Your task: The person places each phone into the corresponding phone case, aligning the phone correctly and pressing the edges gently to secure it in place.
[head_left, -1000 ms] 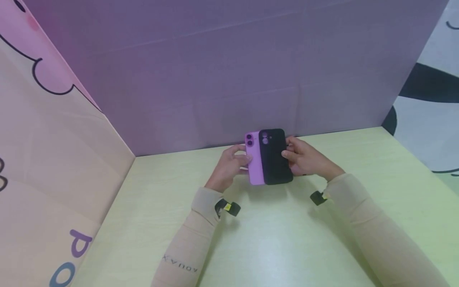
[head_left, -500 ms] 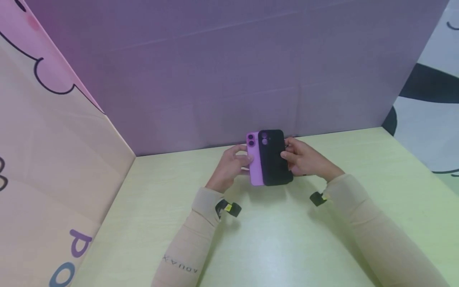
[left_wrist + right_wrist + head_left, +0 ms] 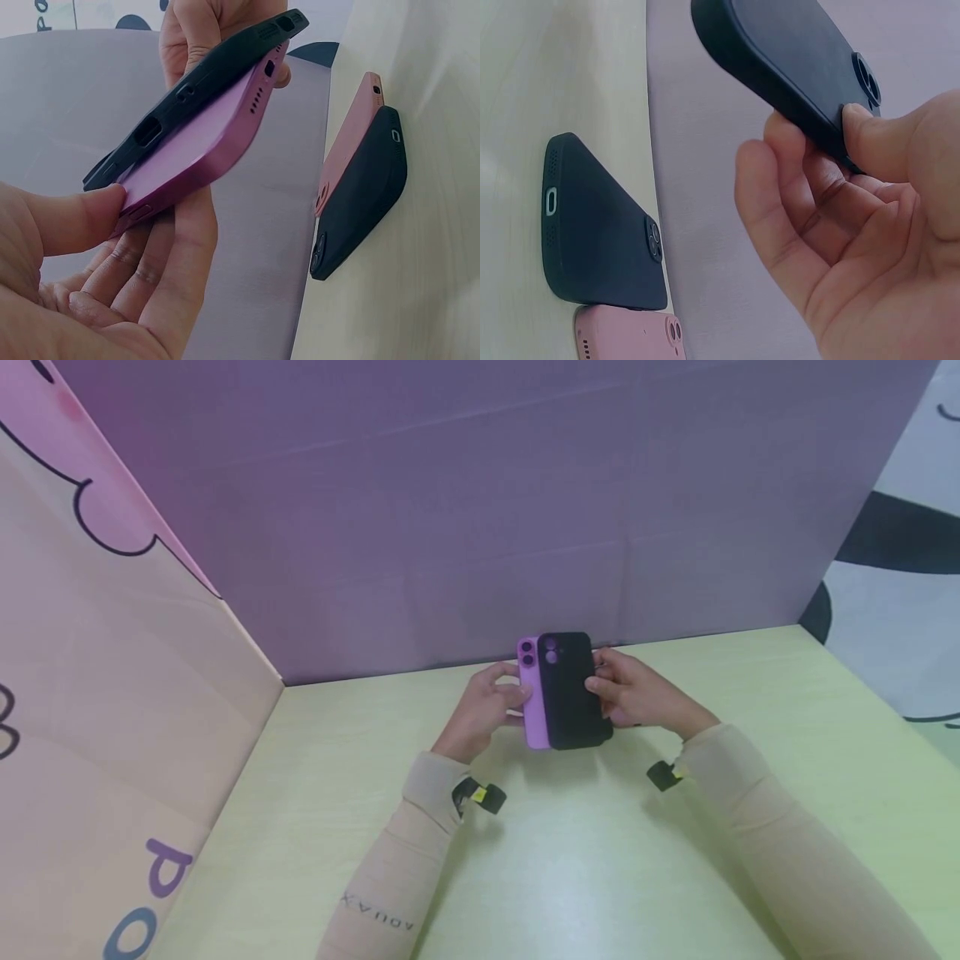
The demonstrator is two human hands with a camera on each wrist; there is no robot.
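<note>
The left hand [image 3: 480, 710] pinches the purple phone [image 3: 533, 710] by its left edge; the right hand [image 3: 637, 697] grips the black phone case [image 3: 573, 693], laid half over the phone (camera holes far), above the yellow-green surface [image 3: 570, 860] near the purple wall [image 3: 480, 510].

Purple back wall [image 3: 480, 527] close behind phone [image 3: 532, 706] and black case [image 3: 573, 693]; peach side panel [image 3: 112, 710] well left. Yellow-green table [image 3: 570, 877] open toward the viewer; 2 sleeves cross it.
</note>
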